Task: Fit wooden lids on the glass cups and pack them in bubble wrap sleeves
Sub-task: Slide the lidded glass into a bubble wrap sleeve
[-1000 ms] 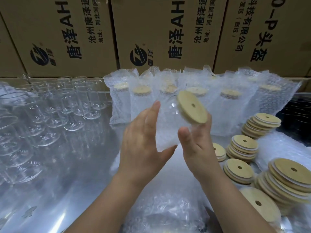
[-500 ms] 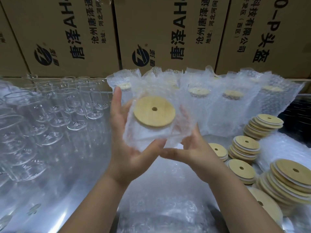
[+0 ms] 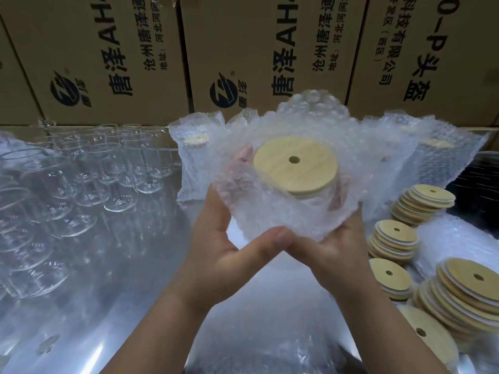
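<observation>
A glass cup sits inside a bubble wrap sleeve, held upright in the middle of the view. Its round wooden lid with a small hole faces me through the sleeve's open top. My left hand grips the sleeve and cup from the left, its fingers showing through the wrap. From the right and below, my right hand holds the same bundle. Both thumbs meet under the sleeve.
Rows of bare glass cups fill the left of the table. Sleeved, lidded cups stand along the back before cardboard boxes. Stacks of wooden lids lie at right. Flat bubble wrap sleeves lie below my hands.
The lidded cup has gone from bare and tilted to sitting deeper in the sleeve. Both hands now cup it from below and have lifted it towards me.
</observation>
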